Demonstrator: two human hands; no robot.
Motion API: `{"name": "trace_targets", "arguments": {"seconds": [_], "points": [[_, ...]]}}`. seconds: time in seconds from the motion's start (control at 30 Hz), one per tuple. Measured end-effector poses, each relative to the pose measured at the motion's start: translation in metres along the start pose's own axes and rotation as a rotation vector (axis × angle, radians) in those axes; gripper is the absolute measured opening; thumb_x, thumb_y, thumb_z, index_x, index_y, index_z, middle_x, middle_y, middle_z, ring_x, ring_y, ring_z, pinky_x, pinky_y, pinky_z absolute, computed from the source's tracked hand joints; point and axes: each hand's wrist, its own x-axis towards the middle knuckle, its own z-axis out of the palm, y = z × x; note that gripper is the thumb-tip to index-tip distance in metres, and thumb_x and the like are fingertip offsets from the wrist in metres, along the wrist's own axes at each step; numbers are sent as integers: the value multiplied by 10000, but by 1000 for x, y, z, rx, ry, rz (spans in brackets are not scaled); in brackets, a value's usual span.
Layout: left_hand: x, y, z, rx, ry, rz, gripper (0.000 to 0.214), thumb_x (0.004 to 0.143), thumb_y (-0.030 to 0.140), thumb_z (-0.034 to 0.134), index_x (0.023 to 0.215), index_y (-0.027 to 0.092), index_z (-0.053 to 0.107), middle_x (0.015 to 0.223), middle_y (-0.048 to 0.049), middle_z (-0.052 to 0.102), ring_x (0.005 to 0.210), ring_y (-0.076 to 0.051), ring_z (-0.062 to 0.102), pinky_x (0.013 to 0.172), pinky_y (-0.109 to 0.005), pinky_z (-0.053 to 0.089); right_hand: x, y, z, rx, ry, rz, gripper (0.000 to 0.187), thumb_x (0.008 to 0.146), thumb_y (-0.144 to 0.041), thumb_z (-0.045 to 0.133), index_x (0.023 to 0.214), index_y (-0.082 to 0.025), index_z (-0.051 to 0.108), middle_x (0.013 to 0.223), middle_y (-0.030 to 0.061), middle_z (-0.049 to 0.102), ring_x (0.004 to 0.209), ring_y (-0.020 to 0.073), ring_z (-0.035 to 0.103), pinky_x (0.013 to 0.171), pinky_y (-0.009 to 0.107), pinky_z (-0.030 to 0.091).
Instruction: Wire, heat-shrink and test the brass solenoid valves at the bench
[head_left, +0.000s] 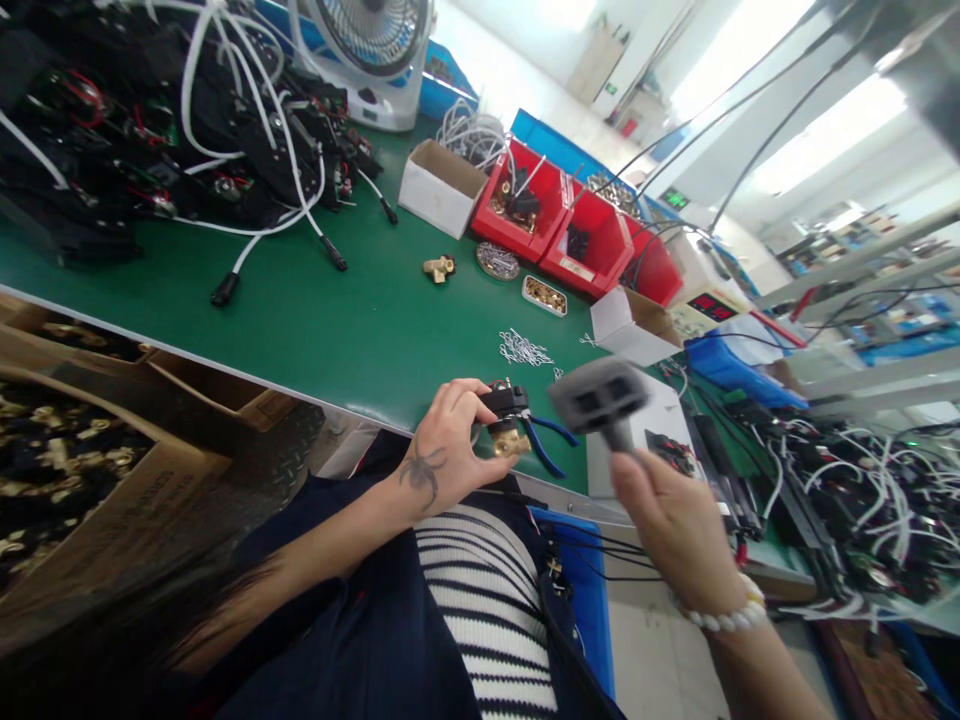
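My left hand [450, 445] is closed round a brass valve [510, 441] with a black housing [505, 400] on top, held at the front edge of the green bench. Raised to the right of it, my right hand [675, 515] grips the handle of a grey hammer-shaped tool [601, 394]. Motion blurs the tool, and its blocky head shows two square hollows. The head is apart from the valve. Blue-handled pliers [551, 440] lie on the bench just right of the valve. Behind them is a loose pile of small metal clips [523, 348].
Another brass fitting [439, 268] lies farther back, near a dish of pins [497, 260] and a tray of small brass parts [545, 295]. Red bins [589, 240] and a white box [441, 190] line the back. Cabled black assemblies [247, 150] crowd the left, below a fan [382, 60].
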Motion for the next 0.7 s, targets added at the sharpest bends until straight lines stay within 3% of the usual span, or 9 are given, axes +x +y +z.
{"name": "trace_targets", "arguments": {"seconds": [0.1, 0.27, 0.4, 0.47, 0.57, 0.63, 0.7], "points": [[1, 0, 0, -11, 9, -6, 381, 636, 179, 811, 872, 193, 511, 1119, -116, 582, 1097, -276, 574, 924, -480, 512, 1, 1, 3, -47, -120, -52, 631, 881, -789, 264, 579, -250, 395, 403, -28, 404, 355, 134, 365, 414, 266, 253], [1, -1, 0, -17, 8, -3, 385, 625, 177, 813, 871, 191, 517, 1102, -112, 585, 1093, -284, 576, 920, -489, 512, 0, 2, 4, 30, 57, 22, 611, 919, -736, 270, 600, -241, 435, 431, -31, 415, 377, 128, 385, 418, 254, 274], [1, 0, 0, -10, 13, -5, 385, 632, 188, 813, 880, 186, 518, 1115, -125, 580, 1096, -283, 574, 914, -482, 521, 2, 3, 14, 23, -137, 2, 611, 888, -754, 308, 593, -238, 450, 413, -34, 403, 364, 133, 374, 415, 263, 259], [1, 0, 0, -5, -6, -4, 369, 655, 201, 805, 889, 194, 520, 1118, -115, 582, 1111, -277, 567, 927, -475, 516, 6, 4, 16, 42, -159, -4, 572, 894, -711, 372, 621, -224, 498, 436, -38, 419, 384, 130, 391, 424, 257, 277], [2, 2, 0, 16, -44, -11, 366, 665, 210, 797, 912, 203, 527, 1141, -100, 579, 1122, -269, 561, 951, -468, 506, 15, 4, 19, 174, -157, -24, 464, 869, -634, 529, 893, -190, 663, 539, -37, 520, 465, 137, 471, 467, 245, 371], [2, 2, 0, 38, -62, -16, 378, 665, 208, 792, 944, 199, 536, 1153, -96, 576, 1115, -268, 564, 952, -466, 508, 23, 5, 25, 311, -214, -65, 529, 831, -605, 618, 1140, -178, 660, 691, -6, 635, 587, 164, 573, 562, 265, 475], [2, 2, 0, 57, -58, -18, 438, 658, 214, 793, 1019, 193, 546, 1149, -92, 581, 1109, -271, 568, 955, -468, 510, 33, 6, 35, 443, -302, -124, 595, 810, -587, 659, 1230, -165, 639, 926, 55, 715, 791, 211, 657, 737, 320, 544]]}}
